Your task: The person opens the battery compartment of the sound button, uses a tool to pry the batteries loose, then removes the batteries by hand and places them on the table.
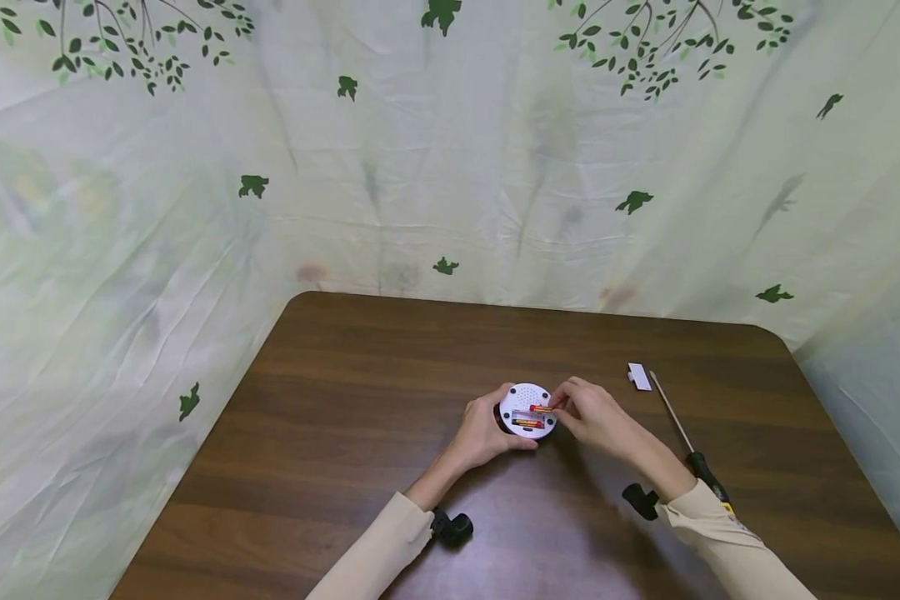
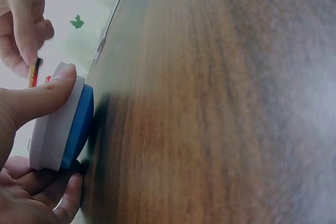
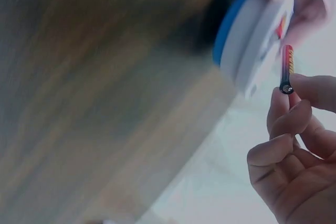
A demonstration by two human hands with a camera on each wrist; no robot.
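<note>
A round white device [image 1: 523,395] with a blue base shell [image 2: 79,127] is tilted up over the table, its face of small holes and open battery compartment toward the head camera. My left hand [image 1: 483,433] grips it by the rim, thumb at the near edge and fingers round the far side. One red-and-yellow battery [image 1: 527,424] lies in the compartment. Between thumb and fingertips, my right hand [image 1: 594,414] pinches a second battery [image 3: 287,69] close over the compartment. In the right wrist view one end of that battery faces the camera.
To the right lies a small white battery cover [image 1: 640,377], beside a screwdriver [image 1: 675,414] whose dark handle runs under the right forearm. Black wrist cameras [image 1: 452,529] hang below both sleeves. The brown table [image 1: 360,375] ends at a leaf-printed cloth [image 1: 495,167].
</note>
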